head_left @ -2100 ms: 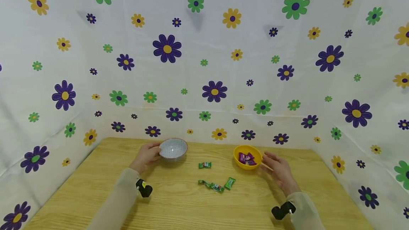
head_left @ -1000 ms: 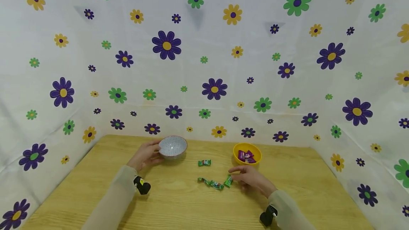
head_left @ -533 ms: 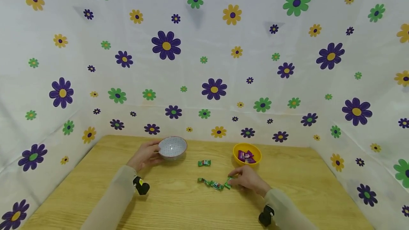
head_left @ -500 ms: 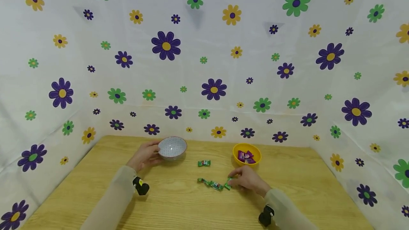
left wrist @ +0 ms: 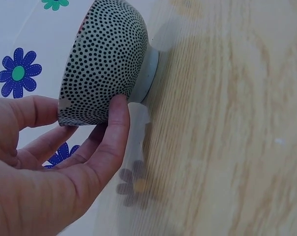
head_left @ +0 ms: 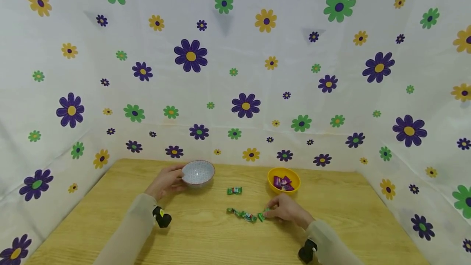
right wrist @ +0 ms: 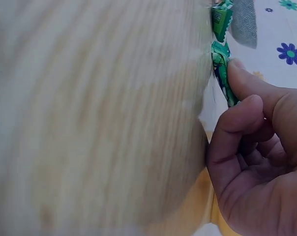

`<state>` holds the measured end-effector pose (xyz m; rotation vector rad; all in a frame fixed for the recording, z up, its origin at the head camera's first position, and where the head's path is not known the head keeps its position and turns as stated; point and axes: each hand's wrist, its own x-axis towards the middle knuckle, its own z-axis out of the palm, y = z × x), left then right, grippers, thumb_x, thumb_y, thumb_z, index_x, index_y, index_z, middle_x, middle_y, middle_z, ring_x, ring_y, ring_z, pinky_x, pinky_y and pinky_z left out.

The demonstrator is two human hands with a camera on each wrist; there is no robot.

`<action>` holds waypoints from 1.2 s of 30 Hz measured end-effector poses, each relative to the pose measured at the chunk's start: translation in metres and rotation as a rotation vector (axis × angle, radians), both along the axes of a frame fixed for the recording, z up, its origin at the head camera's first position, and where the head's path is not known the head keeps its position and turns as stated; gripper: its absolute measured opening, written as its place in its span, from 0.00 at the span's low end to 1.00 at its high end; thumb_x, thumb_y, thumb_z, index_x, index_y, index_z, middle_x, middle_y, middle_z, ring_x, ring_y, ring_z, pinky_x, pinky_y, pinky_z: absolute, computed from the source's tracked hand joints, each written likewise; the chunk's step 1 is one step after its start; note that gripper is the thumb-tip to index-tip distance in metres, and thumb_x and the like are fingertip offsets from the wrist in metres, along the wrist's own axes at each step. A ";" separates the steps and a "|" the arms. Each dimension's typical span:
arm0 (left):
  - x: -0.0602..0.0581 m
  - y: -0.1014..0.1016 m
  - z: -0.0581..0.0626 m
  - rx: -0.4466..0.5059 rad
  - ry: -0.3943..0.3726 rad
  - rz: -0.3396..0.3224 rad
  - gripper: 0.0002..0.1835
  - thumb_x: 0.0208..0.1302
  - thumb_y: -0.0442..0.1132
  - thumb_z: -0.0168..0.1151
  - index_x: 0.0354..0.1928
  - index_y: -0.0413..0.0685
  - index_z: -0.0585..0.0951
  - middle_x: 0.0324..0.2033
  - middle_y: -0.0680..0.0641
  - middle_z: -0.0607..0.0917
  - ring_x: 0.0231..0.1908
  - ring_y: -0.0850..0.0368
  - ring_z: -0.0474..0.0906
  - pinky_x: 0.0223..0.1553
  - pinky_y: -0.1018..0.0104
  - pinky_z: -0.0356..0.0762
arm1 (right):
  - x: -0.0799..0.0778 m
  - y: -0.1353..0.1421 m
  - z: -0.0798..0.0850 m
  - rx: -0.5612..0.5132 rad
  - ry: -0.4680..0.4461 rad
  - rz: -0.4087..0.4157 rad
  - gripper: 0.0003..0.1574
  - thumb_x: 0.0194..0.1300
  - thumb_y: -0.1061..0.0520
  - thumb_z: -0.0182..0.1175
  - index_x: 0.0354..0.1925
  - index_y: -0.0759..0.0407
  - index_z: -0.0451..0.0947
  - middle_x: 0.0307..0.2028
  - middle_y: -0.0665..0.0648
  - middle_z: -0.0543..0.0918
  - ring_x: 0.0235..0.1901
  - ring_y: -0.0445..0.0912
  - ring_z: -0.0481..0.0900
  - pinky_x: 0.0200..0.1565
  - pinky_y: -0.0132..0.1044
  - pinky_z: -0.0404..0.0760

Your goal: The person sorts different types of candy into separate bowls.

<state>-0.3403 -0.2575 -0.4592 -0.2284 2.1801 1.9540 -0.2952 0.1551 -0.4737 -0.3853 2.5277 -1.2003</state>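
Observation:
My left hand (head_left: 167, 181) grips the near-left side of a patterned ceramic bowl (head_left: 198, 174) with a reddish rim. In the left wrist view the thumb lies at the rim and the fingers curl against the black-dotted outer wall (left wrist: 106, 64). My right hand (head_left: 288, 209) pinches a green-wrapped candy (head_left: 261, 216) between thumb and fingertip, low at the table. The right wrist view shows the thumb on that candy (right wrist: 222, 71), with the other fingers curled. Just left of it lie two more green candies, one flat (head_left: 249, 216) and one twisted (head_left: 234, 211).
Another green candy (head_left: 234, 190) lies farther back between the bowls. Behind my right hand stands a yellow bowl (head_left: 285, 171) holding several purple-wrapped candies (head_left: 282, 183). A flower-printed white curtain (head_left: 235, 85) rises behind and beside the wooden table (head_left: 206, 240).
My right hand has come from the yellow bowl's right side, leftward and nearer, to the rightmost green candy and pinched it. The left hand keeps its place at the ceramic bowl.

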 end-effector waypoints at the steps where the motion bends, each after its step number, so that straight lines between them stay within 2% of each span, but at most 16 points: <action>1: 0.000 -0.001 0.000 -0.001 0.003 -0.002 0.29 0.74 0.37 0.46 0.74 0.39 0.58 0.69 0.32 0.62 0.62 0.37 0.68 0.61 0.47 0.75 | 0.000 0.000 -0.001 -0.010 -0.002 -0.005 0.09 0.60 0.54 0.70 0.36 0.59 0.86 0.22 0.48 0.78 0.16 0.38 0.68 0.20 0.27 0.69; 8: 0.001 -0.002 -0.002 -0.014 0.010 -0.002 0.29 0.74 0.36 0.46 0.74 0.39 0.58 0.67 0.31 0.64 0.59 0.39 0.72 0.59 0.49 0.77 | 0.001 0.002 -0.003 -0.087 -0.065 -0.091 0.11 0.61 0.54 0.68 0.38 0.60 0.86 0.24 0.49 0.77 0.20 0.40 0.69 0.23 0.28 0.71; 13: 0.002 -0.002 -0.004 -0.037 0.009 0.000 0.27 0.75 0.37 0.45 0.73 0.40 0.59 0.67 0.32 0.66 0.59 0.40 0.73 0.56 0.52 0.79 | 0.001 0.000 -0.006 -0.146 -0.115 -0.139 0.15 0.61 0.51 0.69 0.42 0.60 0.85 0.24 0.49 0.77 0.21 0.40 0.69 0.24 0.29 0.71; 22: 0.004 -0.001 -0.004 -0.031 0.029 -0.006 0.27 0.76 0.38 0.45 0.74 0.40 0.59 0.67 0.31 0.66 0.60 0.39 0.72 0.58 0.49 0.77 | -0.003 -0.014 -0.007 -0.313 -0.151 -0.113 0.17 0.63 0.51 0.67 0.43 0.63 0.83 0.22 0.49 0.76 0.18 0.38 0.66 0.22 0.27 0.68; 28: 0.004 0.001 -0.004 -0.006 0.027 0.002 0.27 0.76 0.37 0.45 0.73 0.40 0.58 0.67 0.31 0.66 0.59 0.39 0.73 0.58 0.50 0.78 | -0.009 -0.027 -0.005 -0.384 -0.149 -0.153 0.15 0.65 0.53 0.66 0.43 0.64 0.83 0.27 0.50 0.78 0.21 0.40 0.66 0.24 0.28 0.68; 36: 0.003 -0.001 -0.005 -0.004 0.027 0.005 0.27 0.76 0.37 0.45 0.74 0.40 0.58 0.67 0.31 0.66 0.58 0.40 0.74 0.58 0.49 0.78 | -0.017 -0.045 0.003 -0.494 -0.188 -0.186 0.14 0.65 0.55 0.65 0.43 0.65 0.83 0.25 0.51 0.77 0.20 0.39 0.65 0.23 0.26 0.67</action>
